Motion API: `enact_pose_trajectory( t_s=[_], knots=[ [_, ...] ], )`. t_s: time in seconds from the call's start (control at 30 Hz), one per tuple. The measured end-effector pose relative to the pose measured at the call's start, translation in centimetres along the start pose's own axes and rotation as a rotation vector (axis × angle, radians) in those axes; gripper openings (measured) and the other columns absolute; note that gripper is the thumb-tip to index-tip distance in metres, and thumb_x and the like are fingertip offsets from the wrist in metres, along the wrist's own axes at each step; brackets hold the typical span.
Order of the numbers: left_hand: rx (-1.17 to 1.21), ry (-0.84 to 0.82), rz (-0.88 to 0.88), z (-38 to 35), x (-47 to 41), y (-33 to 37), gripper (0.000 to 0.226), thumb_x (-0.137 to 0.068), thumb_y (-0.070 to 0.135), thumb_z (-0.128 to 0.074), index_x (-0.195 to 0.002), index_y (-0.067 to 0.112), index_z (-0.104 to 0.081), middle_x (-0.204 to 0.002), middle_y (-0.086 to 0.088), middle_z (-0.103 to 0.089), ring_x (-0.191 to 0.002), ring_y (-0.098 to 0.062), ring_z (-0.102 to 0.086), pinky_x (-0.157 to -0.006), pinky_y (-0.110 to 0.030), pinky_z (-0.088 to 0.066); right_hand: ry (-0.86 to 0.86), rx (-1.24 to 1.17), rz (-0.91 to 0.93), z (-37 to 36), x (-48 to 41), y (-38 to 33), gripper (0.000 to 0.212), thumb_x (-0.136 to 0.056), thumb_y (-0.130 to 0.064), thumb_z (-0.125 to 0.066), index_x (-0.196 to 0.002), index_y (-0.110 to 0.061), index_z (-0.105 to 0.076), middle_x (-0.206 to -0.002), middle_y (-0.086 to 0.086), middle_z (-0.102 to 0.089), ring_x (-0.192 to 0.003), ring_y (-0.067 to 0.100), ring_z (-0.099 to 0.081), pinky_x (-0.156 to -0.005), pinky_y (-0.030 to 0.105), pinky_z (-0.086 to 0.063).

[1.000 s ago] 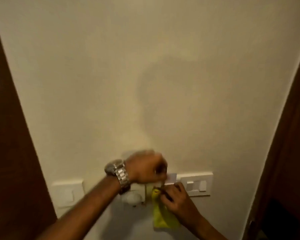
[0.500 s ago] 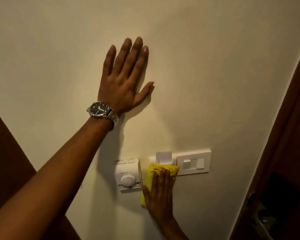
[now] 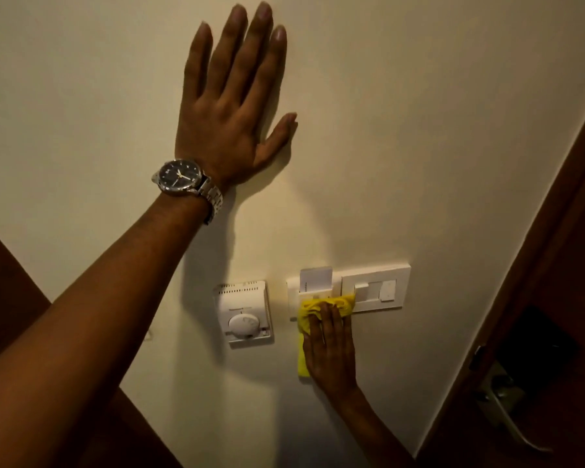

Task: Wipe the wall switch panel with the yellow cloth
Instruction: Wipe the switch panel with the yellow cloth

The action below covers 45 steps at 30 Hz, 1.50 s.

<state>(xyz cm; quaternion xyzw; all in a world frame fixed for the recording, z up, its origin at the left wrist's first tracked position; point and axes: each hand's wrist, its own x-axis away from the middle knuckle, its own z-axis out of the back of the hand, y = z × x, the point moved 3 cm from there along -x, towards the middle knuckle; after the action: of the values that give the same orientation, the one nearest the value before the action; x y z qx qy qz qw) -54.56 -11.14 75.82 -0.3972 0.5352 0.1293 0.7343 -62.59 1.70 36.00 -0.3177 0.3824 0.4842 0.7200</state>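
Note:
The white wall switch panel [image 3: 374,288] is fixed low on the cream wall, with a white key card [image 3: 315,280] standing in its left slot. My right hand [image 3: 331,349] lies flat over the yellow cloth [image 3: 328,304], pressing it against the panel's lower left part. The cloth bunches at my fingertips and hangs down past my palm. My left hand [image 3: 230,106], with a steel watch on the wrist, rests flat on the wall high above, fingers spread, holding nothing.
A white thermostat with a round dial [image 3: 245,314] sits on the wall just left of the panel. A dark wooden door with a metal handle [image 3: 507,413] stands at the right. Dark wood [image 3: 0,282] borders the wall at the left.
My left hand left the panel area and went up to rest flat on the wall. My right hand flattened over the cloth and slid it up and right onto the panel.

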Motion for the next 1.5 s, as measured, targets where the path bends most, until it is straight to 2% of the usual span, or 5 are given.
enact_pose_trajectory(
  t_s=[0.2, 0.37, 1.1, 1.3, 1.5],
  knots=[
    [-0.014, -0.001, 0.001, -0.1, 0.1, 0.2, 0.076, -0.106, 0.06, -0.034, -0.162, 0.01, -0.028, -0.167, -0.017, -0.032, -0.155, -0.037, -0.029, -0.127, -0.059, -0.024, 0.038, -0.01, -0.045, 1.2, -2.2, 1.0, 0.051, -0.106, -0.03, -0.036, -0.151, -0.008, -0.029, -0.161, 0.016, -0.02, -0.152, 0.034, -0.016, -0.118, 0.056, -0.024],
    [-0.017, 0.021, -0.006, 0.2, 0.1, 0.1, 0.075, -0.106, 0.058, -0.034, -0.163, 0.01, -0.026, -0.168, -0.016, -0.031, -0.156, -0.036, -0.028, -0.127, -0.059, -0.026, 0.009, 0.073, -0.004, 0.7, 0.4, 2.1, 0.057, -0.108, -0.032, -0.032, -0.157, -0.009, -0.014, -0.166, 0.014, -0.007, -0.153, 0.035, -0.012, -0.107, 0.059, -0.036],
    [0.008, -0.118, 0.069, 0.6, 3.0, 1.3, 0.069, -0.109, 0.05, -0.031, -0.163, 0.008, -0.021, -0.169, -0.019, -0.027, -0.157, -0.038, -0.024, -0.127, -0.063, -0.021, 0.005, -0.048, -0.158, 3.5, -3.9, 0.8, 0.053, -0.109, -0.035, -0.031, -0.153, -0.006, -0.025, -0.162, 0.016, -0.017, -0.154, 0.031, -0.007, -0.126, 0.05, -0.005],
    [0.016, -0.115, 0.072, 0.1, 5.2, 1.7, 0.069, -0.109, 0.05, -0.035, -0.163, 0.008, -0.024, -0.169, -0.017, -0.027, -0.157, -0.037, -0.025, -0.126, -0.064, -0.024, -0.039, -0.018, -0.152, 1.6, -0.2, 2.2, 0.063, -0.103, -0.029, -0.048, -0.155, -0.006, -0.02, -0.167, 0.014, -0.001, -0.153, 0.034, -0.011, -0.122, 0.056, -0.02],
    [0.024, -0.093, 0.063, 0.0, 5.0, 1.8, 0.07, -0.108, 0.051, -0.037, -0.162, 0.008, -0.027, -0.168, -0.017, -0.03, -0.156, -0.036, -0.026, -0.126, -0.063, -0.024, -0.061, -0.006, -0.141, 1.3, 0.0, 1.8, 0.068, -0.099, -0.023, -0.056, -0.154, -0.003, -0.022, -0.162, 0.022, -0.016, -0.15, 0.04, -0.02, -0.117, 0.061, -0.027]
  ],
)
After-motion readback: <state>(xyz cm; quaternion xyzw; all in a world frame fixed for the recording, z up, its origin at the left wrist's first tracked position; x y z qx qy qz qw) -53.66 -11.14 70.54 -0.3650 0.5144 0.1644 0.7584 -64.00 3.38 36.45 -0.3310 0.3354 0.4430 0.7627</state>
